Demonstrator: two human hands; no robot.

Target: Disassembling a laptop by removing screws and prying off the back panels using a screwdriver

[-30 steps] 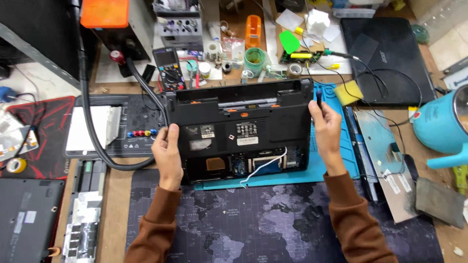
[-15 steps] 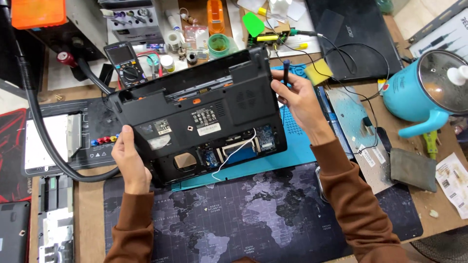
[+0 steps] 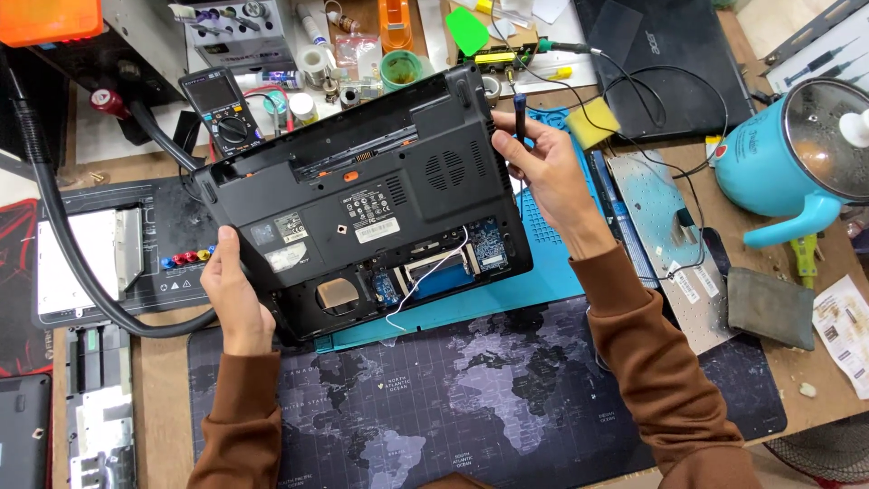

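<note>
On the counter (image 3: 154,380), one upturned black laptop base (image 3: 362,208) lies tilted across one blue mat (image 3: 534,281), bottom covers off. Left hand (image 3: 231,290) grips its near-left edge; right hand (image 3: 543,167) steadies the far-right corner while pinching one dark screwdriver (image 3: 520,116). Step judged: repositioning the base; driving a screw would require tip alignment.
</note>
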